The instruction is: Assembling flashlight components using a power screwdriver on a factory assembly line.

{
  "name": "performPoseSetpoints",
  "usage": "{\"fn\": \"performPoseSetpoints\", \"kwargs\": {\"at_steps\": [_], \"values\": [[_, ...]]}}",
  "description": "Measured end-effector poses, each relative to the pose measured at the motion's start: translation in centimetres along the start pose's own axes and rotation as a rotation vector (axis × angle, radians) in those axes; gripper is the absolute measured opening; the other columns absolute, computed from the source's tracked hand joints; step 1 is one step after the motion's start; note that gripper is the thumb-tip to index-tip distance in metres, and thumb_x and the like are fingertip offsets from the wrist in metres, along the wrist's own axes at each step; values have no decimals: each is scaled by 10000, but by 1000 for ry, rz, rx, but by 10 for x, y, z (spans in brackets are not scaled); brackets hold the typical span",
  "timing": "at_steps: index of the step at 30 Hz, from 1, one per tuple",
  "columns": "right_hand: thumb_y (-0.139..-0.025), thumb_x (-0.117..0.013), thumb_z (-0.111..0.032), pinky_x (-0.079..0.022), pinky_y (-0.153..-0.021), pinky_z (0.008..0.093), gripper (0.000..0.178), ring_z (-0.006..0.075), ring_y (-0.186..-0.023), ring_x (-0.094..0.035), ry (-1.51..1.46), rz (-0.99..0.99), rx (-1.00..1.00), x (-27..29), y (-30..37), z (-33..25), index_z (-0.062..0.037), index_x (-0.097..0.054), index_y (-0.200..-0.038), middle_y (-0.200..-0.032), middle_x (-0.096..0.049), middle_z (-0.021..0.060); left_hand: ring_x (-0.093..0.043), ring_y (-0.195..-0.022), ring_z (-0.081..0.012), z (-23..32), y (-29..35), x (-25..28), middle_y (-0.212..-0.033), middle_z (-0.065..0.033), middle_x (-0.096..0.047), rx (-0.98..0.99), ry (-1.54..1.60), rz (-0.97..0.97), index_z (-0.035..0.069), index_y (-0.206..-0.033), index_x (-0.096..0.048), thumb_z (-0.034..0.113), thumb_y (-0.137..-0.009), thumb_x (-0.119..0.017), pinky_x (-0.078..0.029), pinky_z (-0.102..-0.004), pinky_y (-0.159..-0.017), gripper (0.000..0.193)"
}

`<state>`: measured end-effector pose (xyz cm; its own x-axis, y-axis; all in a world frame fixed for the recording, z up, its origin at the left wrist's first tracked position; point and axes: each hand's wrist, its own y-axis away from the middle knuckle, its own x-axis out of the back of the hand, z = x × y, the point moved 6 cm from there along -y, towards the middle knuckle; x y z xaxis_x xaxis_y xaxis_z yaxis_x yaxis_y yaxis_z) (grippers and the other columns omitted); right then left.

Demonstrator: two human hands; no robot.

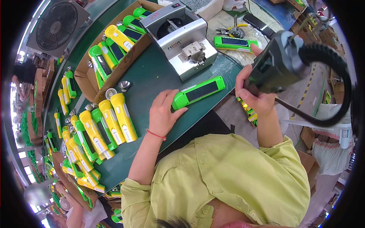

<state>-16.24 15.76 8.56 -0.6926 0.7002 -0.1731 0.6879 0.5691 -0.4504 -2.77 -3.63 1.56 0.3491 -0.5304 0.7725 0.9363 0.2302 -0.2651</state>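
A green flashlight (198, 92) with a dark solar panel lies on the table near its front edge. My left hand (164, 110) is closed round its left end, thumb on the near side. At the right, my right hand (255, 91) is raised beyond the table edge, its fingers curled at a dark grey boxy power tool (279, 62) with a thick black ribbed cable. The tool covers much of that hand, and its working tip is not seen. Another green flashlight (235, 43) lies farther back, near my right fingertips.
A silver bench machine (182, 41) stands behind my left hand. To its left is a cardboard box (125, 60) of green and yellow flashlights. Several yellow flashlights (123, 117) and loose reflector cups (124, 86) lie on the green table (148, 79). Pliers (230, 30) lie at the back.
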Motion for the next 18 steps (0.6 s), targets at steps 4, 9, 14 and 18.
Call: {"fn": "performPoseSetpoints", "kwargs": {"at_steps": [4,9,14,18], "values": [[-704,-636,-8,-414,-536,186,895,114,-582,-522,159,-32,-1,0,2,-1,9,-104,-1424,-709,-543,101,-595,-920,-299,0,-2,-2,-1057,-139,-582,0,-15,-28,21,-1101,-589,150,-624,-794,-490,-346,-797,535],[-702,-709,16,-465,-692,242,410,93,-767,-567,83,80,-2,25,9,1,0,-520,-1065,-878,-610,47,-597,-929,-299,0,-2,-1,-1051,-142,-588,38,11,-50,23,-1098,-597,144,-618,-802,-485,-345,-805,536],[-710,-738,-50,-462,-733,239,623,106,-798,-572,171,147,-128,39,1,-4,-4,-429,-1250,-980,-596,37,-597,-934,-301,3,-5,0,-1049,-147,-594,56,20,-73,18,-1095,-601,142,-608,-808,-482,-346,-813,543],[-719,-728,-38,-443,-707,220,713,73,-774,-544,181,163,-37,50,1,-4,-20,-364,-1331,-961,-569,13,-598,-932,-296,2,-12,-3,-1049,-146,-597,94,36,-102,15,-1090,-601,155,-607,-811,-479,-350,-823,545]]}}
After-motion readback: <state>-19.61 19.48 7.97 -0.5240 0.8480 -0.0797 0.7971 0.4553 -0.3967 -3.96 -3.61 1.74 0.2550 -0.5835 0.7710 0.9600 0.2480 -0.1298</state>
